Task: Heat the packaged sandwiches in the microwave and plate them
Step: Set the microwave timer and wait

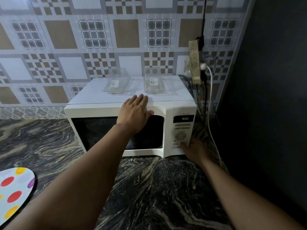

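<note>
A white microwave (93, 111) stands on the dark marbled counter with its door closed; the inside is dark and shows nothing. Its green display (184, 118) is lit. My left hand (135, 111) rests flat on the top front edge of the door, fingers straight. My right hand (194, 148) is at the lower right of the control panel, its thumb on a button below the round dial (180, 135). Two clear plastic sandwich packages (118, 84) (153, 83) lie on top of the microwave and look empty. A white plate with coloured dots (14, 190) sits at the lower left.
A power strip (195, 60) hangs on the tiled wall right of the microwave, with a white plug and cables (211, 103) trailing down to the counter. A dark wall (274, 97) closes off the right side. The marbled counter (157, 193) stretches in front.
</note>
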